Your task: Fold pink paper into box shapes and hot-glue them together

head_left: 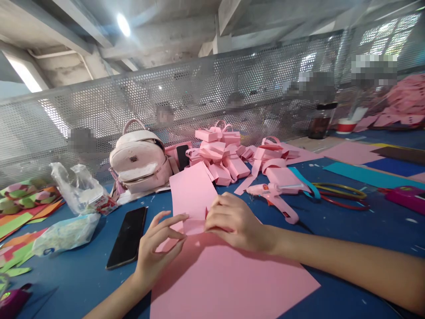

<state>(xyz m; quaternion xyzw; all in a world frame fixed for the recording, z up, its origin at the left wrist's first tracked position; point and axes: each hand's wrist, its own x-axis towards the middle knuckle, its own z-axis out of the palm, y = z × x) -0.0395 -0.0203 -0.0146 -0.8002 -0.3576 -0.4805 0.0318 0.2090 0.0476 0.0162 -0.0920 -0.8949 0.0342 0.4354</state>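
Observation:
A pink paper sheet rises tilted in front of me, its lower edge bent into a narrow strip. My right hand has its fingers curled and closed on the right side of that lower edge. A small red bit shows beside its fingertips, too little to identify. My left hand is at the left end of the strip, fingers stretched and apart, the tips touching or very near the paper. Beneath both hands a larger pink sheet lies flat on the blue table.
Behind stand a pale backpack and a pile of small pink paper bags. A pink glue gun lies right, near tape rolls. Left are a black phone, plastic packets and coloured paper. Perforated metal screen behind.

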